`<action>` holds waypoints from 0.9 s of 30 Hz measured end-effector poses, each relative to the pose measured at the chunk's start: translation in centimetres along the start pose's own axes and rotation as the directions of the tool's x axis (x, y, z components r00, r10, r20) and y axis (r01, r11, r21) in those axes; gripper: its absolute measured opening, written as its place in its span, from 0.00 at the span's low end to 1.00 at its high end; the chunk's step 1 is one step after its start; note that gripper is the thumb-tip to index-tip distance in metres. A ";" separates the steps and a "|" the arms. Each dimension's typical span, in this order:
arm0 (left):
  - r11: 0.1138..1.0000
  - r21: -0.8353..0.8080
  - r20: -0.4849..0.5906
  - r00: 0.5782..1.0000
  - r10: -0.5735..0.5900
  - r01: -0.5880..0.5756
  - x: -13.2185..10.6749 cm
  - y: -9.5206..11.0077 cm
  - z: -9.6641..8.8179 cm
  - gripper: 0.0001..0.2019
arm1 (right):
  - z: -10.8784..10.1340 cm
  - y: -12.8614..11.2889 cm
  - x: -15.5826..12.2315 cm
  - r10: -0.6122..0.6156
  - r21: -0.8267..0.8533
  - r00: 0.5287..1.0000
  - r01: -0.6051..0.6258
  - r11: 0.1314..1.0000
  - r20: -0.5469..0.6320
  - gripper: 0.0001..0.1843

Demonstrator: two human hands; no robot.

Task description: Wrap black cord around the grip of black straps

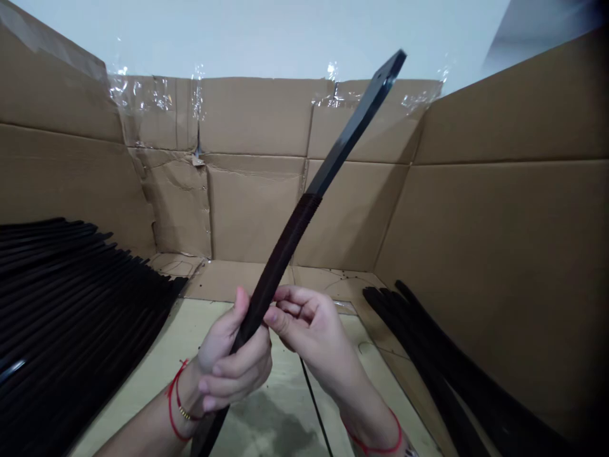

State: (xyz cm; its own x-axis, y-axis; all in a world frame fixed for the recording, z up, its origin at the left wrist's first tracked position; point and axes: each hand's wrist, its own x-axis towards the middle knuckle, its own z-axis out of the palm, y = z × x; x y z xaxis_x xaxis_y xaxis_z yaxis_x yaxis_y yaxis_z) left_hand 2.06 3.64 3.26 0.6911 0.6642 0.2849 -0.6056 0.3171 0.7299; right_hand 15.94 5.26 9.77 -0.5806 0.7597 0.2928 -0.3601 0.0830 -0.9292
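Note:
My left hand [238, 365] is wrapped round a long, flat, dark bar, thumb up along its edge. The bar slants up to the right, its bare metal end [354, 130] pointing away from me. Dark brown cord is wound tightly in close turns round its middle, the wrapping [290, 244] beginning just below the bare end. Beside the bar, touching its right edge, my right hand [321, 333] is closed in a pinch. A thin dark cord [314, 400] runs down from beneath these fingers to the bottom of the view; the fingertips' exact hold is partly hidden.
Many similar dark strips [71, 317] lie side by side at the left. A few more dark strips [442, 362] rest at the right. Taped cardboard walls [257, 209] enclose the work surface [157, 374] at the back and both sides. Bits of thread lie near the back.

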 end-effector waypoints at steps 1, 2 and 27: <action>0.998 0.008 0.034 0.997 -0.063 0.062 0.1 -0.1 -0.5 0.42 | 0.0 0.1 0.1 -0.001 -0.001 1.000 0.001 1.000 0.012 0.17; 0.992 0.014 0.075 0.989 -0.127 0.126 0.4 -0.2 -1.0 0.44 | 0.0 0.2 0.1 -0.001 -0.005 0.999 0.001 1.000 0.038 0.18; 0.915 0.372 -0.180 0.955 0.235 -0.155 0.4 2.1 2.5 0.19 | -1.5 -1.3 -0.3 0.000 -0.389 0.985 0.067 0.919 0.171 0.13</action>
State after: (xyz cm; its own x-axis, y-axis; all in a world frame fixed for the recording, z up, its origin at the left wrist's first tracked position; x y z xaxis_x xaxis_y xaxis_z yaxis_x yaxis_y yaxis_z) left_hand 2.07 2.87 6.49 0.4468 0.8308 0.3319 -0.5149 -0.0646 0.8548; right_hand 17.69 5.91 10.58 -0.6969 0.6385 0.3266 -0.0859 0.3778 -0.9219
